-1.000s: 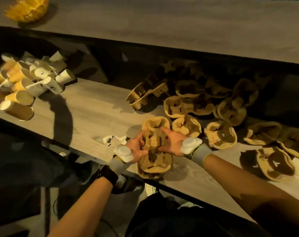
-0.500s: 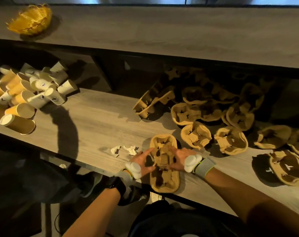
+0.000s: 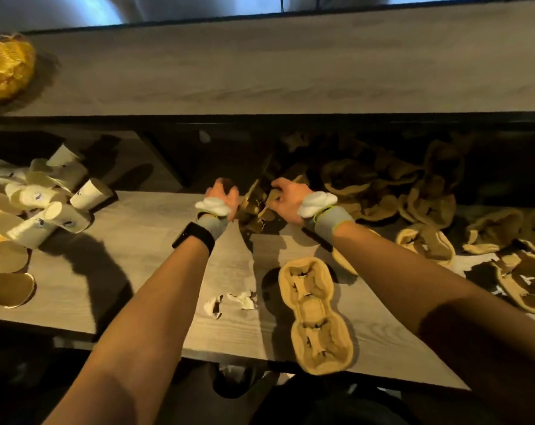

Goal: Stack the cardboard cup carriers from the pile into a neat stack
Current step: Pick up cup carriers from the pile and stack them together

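One neat stack of tan moulded-cardboard cup carriers (image 3: 316, 315) lies flat at the near edge of the pale wood-grain counter (image 3: 156, 240), long axis running away from the viewer, nothing touching it. Beyond it, both bare arms reach to the left end of the loose pile of tan cardboard carriers (image 3: 413, 204), which sprawls along the back of the counter and off to the right, partly in deep shadow. Right hand (image 3: 286, 199) has fingers curled onto a tilted carrier (image 3: 255, 204) standing on edge at the pile's left end. Left hand (image 3: 225, 194) is just beside the same carrier, fingers bent; whether it grips or only touches cannot be told, the view being blurred there. Grey wristbands with white padding on both wrists; black watch (image 3: 193, 239) on the left.

Small torn scraps of white paper (image 3: 232, 303) lie just left of the stack. Heap of pale and tan paper cups (image 3: 36, 210), tipped on their sides, at the counter's far left. Upper wooden shelf (image 3: 290, 72) above, with a yellow woven basket (image 3: 5, 72) at its left end.
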Tool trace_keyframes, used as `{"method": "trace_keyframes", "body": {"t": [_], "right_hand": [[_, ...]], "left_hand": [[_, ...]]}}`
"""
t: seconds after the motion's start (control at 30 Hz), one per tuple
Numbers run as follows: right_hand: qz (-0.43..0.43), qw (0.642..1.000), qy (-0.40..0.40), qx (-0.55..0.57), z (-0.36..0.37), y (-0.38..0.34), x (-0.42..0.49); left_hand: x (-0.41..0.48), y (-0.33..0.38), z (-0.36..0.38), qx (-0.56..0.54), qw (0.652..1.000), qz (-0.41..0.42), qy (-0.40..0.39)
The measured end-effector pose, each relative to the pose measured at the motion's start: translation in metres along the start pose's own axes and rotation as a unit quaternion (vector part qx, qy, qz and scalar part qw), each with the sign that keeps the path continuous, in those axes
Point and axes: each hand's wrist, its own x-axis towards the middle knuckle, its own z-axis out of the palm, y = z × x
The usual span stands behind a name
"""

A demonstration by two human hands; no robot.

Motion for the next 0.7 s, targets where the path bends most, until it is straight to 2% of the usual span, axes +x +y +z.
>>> {"method": "trace_keyframes", "body": {"t": [0.1,0.23,0.3,0.37,0.47,0.57,0.63,0.7], "right_hand": [[-0.002,1.000,0.016,-0.004,0.006,-0.019,0.022],[0.018,0.998,0.004,-0.062,0.009,-0.031,0.043],[0.043,0.997,-0.007,-0.066,0.012,-0.034,0.051],[0.045,0.996,-0.009,-0.073,0.019,-0.032,0.062],[0.045,0.998,-0.002,-0.037,0.022,-0.034,0.067],[0.082,0.996,0.005,-0.037,0.014,-0.034,0.065],[0.073,0.995,0.018,-0.070,0.011,-0.035,0.057],[0.050,0.998,0.005,-0.042,0.013,-0.034,0.051]], "left_hand": [[0.018,0.001,0.003,0.056,0.998,-0.004,-0.042],[0.026,-0.006,0.017,0.083,0.984,0.014,-0.155],[0.031,-0.010,0.017,0.091,0.987,-0.009,-0.132],[0.039,-0.020,0.020,0.053,0.990,-0.055,-0.114],[0.042,-0.028,0.026,-0.056,0.977,-0.084,-0.187],[0.039,-0.024,0.025,-0.164,0.969,-0.075,-0.168],[0.038,-0.020,0.019,-0.161,0.975,-0.039,-0.148],[0.055,-0.031,0.018,-0.135,0.982,-0.027,-0.130]]}}
